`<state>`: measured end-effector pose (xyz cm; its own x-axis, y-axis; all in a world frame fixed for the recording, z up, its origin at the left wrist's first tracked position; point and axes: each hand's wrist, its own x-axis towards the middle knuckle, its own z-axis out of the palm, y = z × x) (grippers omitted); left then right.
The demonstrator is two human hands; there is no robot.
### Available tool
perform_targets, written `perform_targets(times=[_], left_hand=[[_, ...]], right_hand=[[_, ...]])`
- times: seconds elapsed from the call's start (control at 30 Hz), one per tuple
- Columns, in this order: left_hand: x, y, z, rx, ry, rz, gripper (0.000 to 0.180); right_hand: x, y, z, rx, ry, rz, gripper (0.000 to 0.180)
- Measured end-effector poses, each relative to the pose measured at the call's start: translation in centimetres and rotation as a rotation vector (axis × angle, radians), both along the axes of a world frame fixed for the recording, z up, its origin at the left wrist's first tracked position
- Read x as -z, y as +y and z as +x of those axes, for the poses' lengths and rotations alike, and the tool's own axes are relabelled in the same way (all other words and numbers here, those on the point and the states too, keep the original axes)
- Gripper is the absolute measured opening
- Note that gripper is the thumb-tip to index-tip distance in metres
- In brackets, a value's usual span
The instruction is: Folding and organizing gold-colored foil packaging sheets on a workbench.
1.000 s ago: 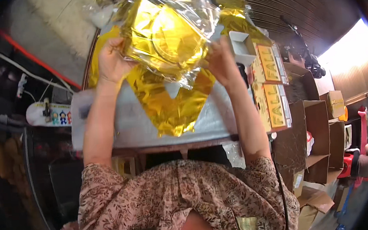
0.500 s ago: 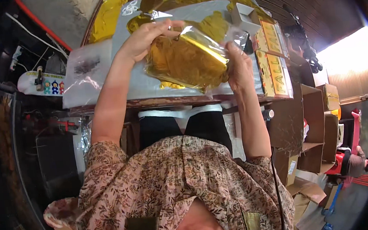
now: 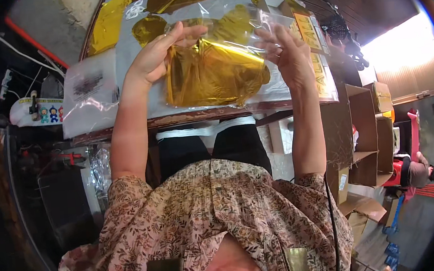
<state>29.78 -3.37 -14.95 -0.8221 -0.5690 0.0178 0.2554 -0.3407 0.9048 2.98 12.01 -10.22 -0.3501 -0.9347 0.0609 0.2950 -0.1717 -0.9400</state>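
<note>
A folded gold foil balloon inside a clear plastic bag (image 3: 212, 69) is held above the near edge of the table (image 3: 175, 119). My left hand (image 3: 157, 53) grips the bag's left side, fingers curled over its top. On the bag's right side my right hand (image 3: 287, 53) pinches the clear plastic. More gold foil pieces (image 3: 108, 21) lie on the grey sheet at the back of the table.
A clear packet with a dark print (image 3: 88, 92) lies at the table's left end. Yellow-labelled packets (image 3: 317, 51) line the right edge. Cardboard shelf boxes (image 3: 364, 129) stand to the right, and another person (image 3: 416, 171) sits low beyond them. Cluttered dark shelves fill the left.
The bagged gold foil has come down from a raised, spread position toward the table's near edge and looks more folded. Both hands came lower with it.
</note>
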Motion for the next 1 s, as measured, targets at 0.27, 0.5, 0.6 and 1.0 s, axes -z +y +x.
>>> perform_targets(times=[0.27, 0.5, 0.6, 1.0], left_hand=[[-1.5, 0.6, 3.2, -0.009, -0.117, -0.13, 0.058], [-8.0, 3.5, 2.6, -0.535, -0.177, -0.745, 0.062], [-11.0, 4.2, 0.2, -0.701, -0.456, -1.936, 0.045], [-11.3, 4.0, -1.5, -0.173, -0.386, -1.238, 0.02]], right_hand=[[-0.4, -1.0, 1.5, -0.069, 0.107, -0.104, 0.024], [-1.5, -0.1, 3.8, -0.135, 0.102, -0.083, 0.019], [-1.6, -0.1, 3.8, -0.161, 0.15, -0.127, 0.019], [-7.3, 0.8, 5.3, 0.135, 1.393, -0.437, 0.02]])
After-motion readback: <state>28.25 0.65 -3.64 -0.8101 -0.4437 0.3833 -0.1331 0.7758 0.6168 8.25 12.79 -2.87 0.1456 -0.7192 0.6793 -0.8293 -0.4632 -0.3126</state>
